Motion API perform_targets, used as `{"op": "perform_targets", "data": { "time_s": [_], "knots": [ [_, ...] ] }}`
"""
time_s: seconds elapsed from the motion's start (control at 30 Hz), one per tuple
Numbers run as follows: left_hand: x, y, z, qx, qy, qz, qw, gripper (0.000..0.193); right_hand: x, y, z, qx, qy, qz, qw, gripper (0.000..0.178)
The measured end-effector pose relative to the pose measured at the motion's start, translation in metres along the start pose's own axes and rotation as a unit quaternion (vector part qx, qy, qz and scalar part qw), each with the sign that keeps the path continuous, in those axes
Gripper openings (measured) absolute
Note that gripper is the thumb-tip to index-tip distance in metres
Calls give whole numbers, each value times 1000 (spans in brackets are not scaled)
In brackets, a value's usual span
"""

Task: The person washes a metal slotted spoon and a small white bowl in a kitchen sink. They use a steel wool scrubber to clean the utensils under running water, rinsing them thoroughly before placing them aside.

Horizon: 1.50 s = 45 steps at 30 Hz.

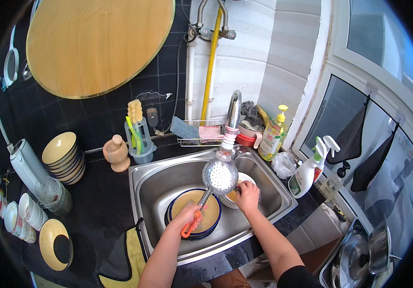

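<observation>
My left hand (190, 217) is closed around the orange-ended handle of a metal skimmer (220, 175). The skimmer's round, perforated head is up under the nozzle of the faucet (234, 108), over the sink (151, 192). Below my left hand, a stack of wide blue-rimmed bowls (211, 222) sits in the basin. My right hand (248, 196) is closed beside the skimmer head, over a smaller white bowl (249, 179) in the sink. Something small and dark shows at its fingertips, too little to name. The skimmer partly covers the white bowl.
Behind the sink stand a wire rack (201, 142) with cloths and a yellow-pump soap bottle (271, 134). Spray bottles (307, 168) are at the right. On the left counter are a wooden mortar (116, 154), stacked bowls (62, 151) and cups (30, 210). A yellow-grey cloth (132, 252) lies near the front.
</observation>
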State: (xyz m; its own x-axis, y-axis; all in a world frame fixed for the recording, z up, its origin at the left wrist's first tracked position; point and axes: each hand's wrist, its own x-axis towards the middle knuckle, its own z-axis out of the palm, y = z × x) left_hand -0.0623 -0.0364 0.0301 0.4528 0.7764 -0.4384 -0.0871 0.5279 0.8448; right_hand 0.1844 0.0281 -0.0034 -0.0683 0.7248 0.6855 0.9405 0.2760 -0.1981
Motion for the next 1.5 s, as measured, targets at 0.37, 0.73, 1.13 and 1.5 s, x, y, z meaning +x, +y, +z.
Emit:
{"op": "perform_targets", "data": {
  "time_s": [0.37,0.73,1.13,1.5],
  "knots": [
    [-5,1,-30,-183,-247,-42,951,53,-1,34,25,310,-79,308,896,42],
    [0,-6,-40,-272,-264,-22,925,55,0,22,10,135,-211,231,940,36],
    [-8,4,-24,-126,-212,28,969,61,2,28,28,520,-206,410,720,37],
    [14,-16,-11,62,25,127,990,42,-1,35,33,448,-55,443,775,44]
  ]
}}
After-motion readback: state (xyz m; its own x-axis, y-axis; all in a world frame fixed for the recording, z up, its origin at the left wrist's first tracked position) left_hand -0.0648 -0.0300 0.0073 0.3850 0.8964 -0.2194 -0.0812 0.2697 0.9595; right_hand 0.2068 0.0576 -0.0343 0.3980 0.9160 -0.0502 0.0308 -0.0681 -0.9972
